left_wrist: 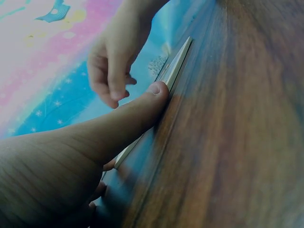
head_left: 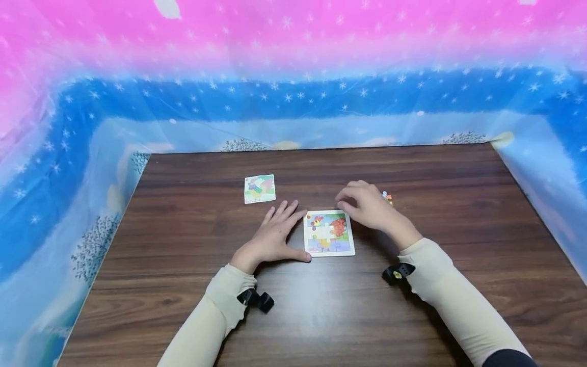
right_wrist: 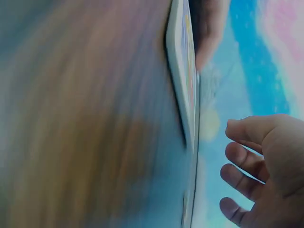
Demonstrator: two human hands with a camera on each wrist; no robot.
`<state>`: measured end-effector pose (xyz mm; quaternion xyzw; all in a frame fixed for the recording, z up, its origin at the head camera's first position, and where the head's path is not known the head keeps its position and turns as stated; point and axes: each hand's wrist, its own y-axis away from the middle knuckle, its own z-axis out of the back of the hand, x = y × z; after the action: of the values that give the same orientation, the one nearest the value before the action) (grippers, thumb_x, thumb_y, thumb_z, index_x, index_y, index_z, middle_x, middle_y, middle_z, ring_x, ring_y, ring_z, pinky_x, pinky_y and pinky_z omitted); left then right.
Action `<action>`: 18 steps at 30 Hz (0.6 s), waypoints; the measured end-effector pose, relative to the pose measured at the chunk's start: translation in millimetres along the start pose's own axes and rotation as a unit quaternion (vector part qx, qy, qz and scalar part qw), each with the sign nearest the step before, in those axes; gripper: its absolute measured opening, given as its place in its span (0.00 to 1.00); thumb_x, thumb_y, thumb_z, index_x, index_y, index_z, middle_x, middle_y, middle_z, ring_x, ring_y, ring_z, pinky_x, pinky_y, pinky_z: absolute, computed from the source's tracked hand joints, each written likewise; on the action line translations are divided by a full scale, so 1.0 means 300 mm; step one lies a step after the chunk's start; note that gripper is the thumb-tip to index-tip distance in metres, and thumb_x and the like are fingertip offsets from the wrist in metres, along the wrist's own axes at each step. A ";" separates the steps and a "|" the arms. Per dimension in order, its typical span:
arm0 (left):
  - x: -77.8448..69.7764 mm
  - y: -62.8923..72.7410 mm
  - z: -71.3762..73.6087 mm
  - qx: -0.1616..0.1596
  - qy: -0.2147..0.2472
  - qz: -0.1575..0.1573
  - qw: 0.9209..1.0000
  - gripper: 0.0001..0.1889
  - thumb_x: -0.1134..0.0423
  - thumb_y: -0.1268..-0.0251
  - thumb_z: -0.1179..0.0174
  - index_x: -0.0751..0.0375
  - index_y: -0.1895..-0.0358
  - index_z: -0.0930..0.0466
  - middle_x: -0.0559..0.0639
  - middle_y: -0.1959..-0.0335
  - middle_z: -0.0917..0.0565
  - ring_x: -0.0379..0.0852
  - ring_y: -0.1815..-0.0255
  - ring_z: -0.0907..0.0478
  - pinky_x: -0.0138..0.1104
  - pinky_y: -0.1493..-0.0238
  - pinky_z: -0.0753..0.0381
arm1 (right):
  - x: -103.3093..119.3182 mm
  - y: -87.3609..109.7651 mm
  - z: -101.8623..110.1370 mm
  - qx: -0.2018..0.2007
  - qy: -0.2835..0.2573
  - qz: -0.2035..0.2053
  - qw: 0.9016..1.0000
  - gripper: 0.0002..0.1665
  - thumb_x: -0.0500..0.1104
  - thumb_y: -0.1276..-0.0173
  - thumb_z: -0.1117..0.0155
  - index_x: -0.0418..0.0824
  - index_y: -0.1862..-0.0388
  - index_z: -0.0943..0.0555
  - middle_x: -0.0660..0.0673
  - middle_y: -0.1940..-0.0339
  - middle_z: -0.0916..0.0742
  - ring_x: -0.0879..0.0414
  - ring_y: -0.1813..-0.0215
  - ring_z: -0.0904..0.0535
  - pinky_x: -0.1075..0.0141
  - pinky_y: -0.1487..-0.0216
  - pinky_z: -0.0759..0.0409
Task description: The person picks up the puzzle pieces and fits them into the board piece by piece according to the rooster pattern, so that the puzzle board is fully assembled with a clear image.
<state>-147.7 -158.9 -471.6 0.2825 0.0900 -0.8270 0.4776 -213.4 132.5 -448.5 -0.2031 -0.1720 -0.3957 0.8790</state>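
A small square jigsaw puzzle of a rooster (head_left: 341,244) lies on the table in a white-rimmed tray. Bare white tray shows in its middle. My left hand (head_left: 272,239) spreads its fingers along the tray's left side, index finger at the upper left corner and thumb (left_wrist: 156,90) on the lower left corner. Over the upper right corner hovers my right hand (head_left: 367,204), fingers loosely bent; the right wrist view shows nothing between the fingertips (right_wrist: 232,149). Beyond that hand, partly hidden by it, loose puzzle pieces (head_left: 389,199) lie on the wood.
A picture card (head_left: 259,189) with a pale-coloured bird lies behind my left hand, on the brown wooden table (head_left: 192,224). A pink and blue snowflake cloth (head_left: 293,97) hangs around the far edge and both sides. Each wrist carries a black camera (head_left: 266,302).
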 end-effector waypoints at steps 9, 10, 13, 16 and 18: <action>-0.002 -0.007 0.004 -0.001 -0.006 -0.008 1.000 0.61 0.32 0.46 0.24 0.53 0.14 0.45 0.57 0.12 0.55 0.59 0.12 0.65 0.56 0.16 0.69 | -0.169 0.102 0.088 0.004 0.000 -0.096 0.995 0.31 0.39 0.31 0.24 0.40 0.30 0.19 0.34 0.30 0.23 0.33 0.29 0.33 0.34 0.40 0.38; -0.002 -0.007 0.004 0.000 -0.006 -0.007 1.000 0.61 0.32 0.46 0.24 0.53 0.14 0.45 0.56 0.12 0.55 0.58 0.12 0.65 0.56 0.16 0.69 | -0.177 0.108 0.093 0.010 -0.001 -0.104 0.995 0.32 0.38 0.31 0.25 0.40 0.29 0.19 0.34 0.29 0.25 0.32 0.28 0.35 0.33 0.40 0.39; -0.001 -0.006 0.005 0.002 -0.008 -0.004 1.000 0.61 0.32 0.46 0.24 0.52 0.13 0.46 0.56 0.12 0.55 0.58 0.12 0.66 0.56 0.16 0.69 | -0.186 0.114 0.098 0.041 0.008 -0.123 0.992 0.31 0.38 0.29 0.28 0.42 0.28 0.20 0.33 0.25 0.27 0.30 0.25 0.39 0.31 0.38 0.42; -0.001 -0.004 0.003 0.003 -0.006 -0.001 1.000 0.62 0.32 0.47 0.24 0.52 0.13 0.46 0.56 0.12 0.55 0.58 0.12 0.66 0.56 0.16 0.69 | -0.179 0.106 0.095 0.066 0.023 -0.131 0.989 0.28 0.40 0.26 0.31 0.44 0.28 0.19 0.34 0.25 0.27 0.32 0.25 0.39 0.33 0.39 0.42; -0.004 -0.002 0.002 0.004 -0.005 -0.001 1.000 0.62 0.32 0.47 0.24 0.52 0.13 0.46 0.55 0.12 0.55 0.57 0.12 0.66 0.56 0.16 0.69 | -0.170 0.099 0.094 0.070 0.035 -0.133 0.988 0.24 0.41 0.25 0.31 0.43 0.31 0.17 0.34 0.28 0.24 0.32 0.26 0.38 0.35 0.41 0.41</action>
<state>-148.1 -157.9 -470.4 0.2802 0.0852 -0.8293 0.4759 -226.8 196.2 -454.5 -0.1022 -0.1943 -0.5032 0.8358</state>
